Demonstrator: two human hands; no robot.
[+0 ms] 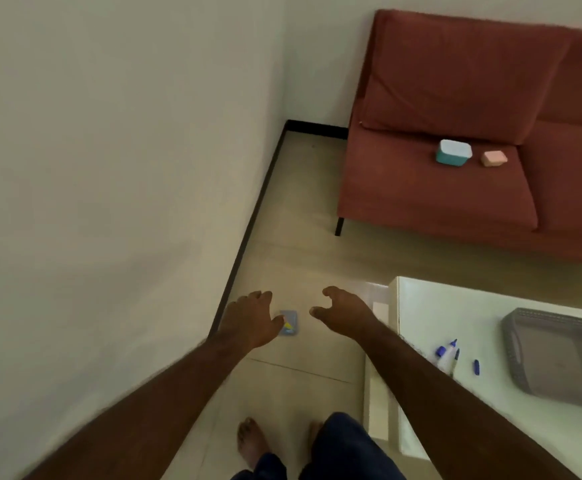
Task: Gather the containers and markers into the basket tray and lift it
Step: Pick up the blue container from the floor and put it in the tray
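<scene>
A grey basket tray (559, 358) lies on the white table at the right edge. Beside it on the table are blue-capped markers (450, 355) and a loose blue cap (476, 367). A teal container with a white lid (453, 153) and a small pink container (494, 158) sit on the red sofa seat. My left hand (249, 320) and my right hand (343, 311) are stretched out in front of me over the floor, fingers loosely curled, holding nothing. Both are far from the tray and the containers.
The red sofa (473, 133) stands against the far wall. The white table (421, 306) is at lower right. A small grey card-like object (290, 323) lies on the tiled floor between my hands. A wall runs along the left. My bare feet show at the bottom.
</scene>
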